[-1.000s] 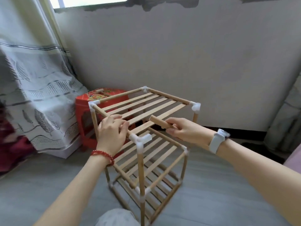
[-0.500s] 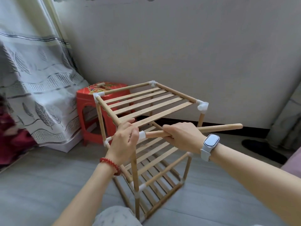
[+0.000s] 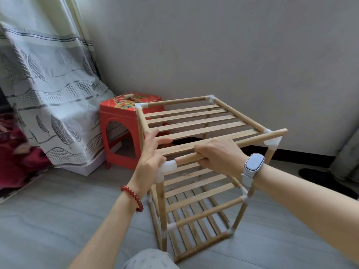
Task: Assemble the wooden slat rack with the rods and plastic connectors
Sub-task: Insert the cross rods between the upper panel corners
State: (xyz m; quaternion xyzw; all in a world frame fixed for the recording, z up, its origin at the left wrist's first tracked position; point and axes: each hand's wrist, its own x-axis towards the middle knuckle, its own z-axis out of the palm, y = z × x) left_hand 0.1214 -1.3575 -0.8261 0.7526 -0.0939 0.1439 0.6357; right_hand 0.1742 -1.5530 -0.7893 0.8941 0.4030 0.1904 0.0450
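Rod now lies along the rack's near top edge, no longer sticking out level past the corner

The right hand (image 3: 219, 154) curls around the rod (image 3: 229, 147), whose near end meets the white connector (image 3: 168, 166) gripped by the left hand (image 3: 150, 162); its far end now rests by the right corner connector (image 3: 272, 141). The rack (image 3: 194, 171) stands on the floor (image 3: 58, 210) beside a red stool (image 3: 120, 121) that carries a small mallet (image 3: 129, 96)

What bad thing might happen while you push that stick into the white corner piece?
The rod in the right hand overshoots the far corner connector, so it may not seat there and could slip out. The left hand grips the near connector, so fingers could get pinched. A hard push might tip the rack.
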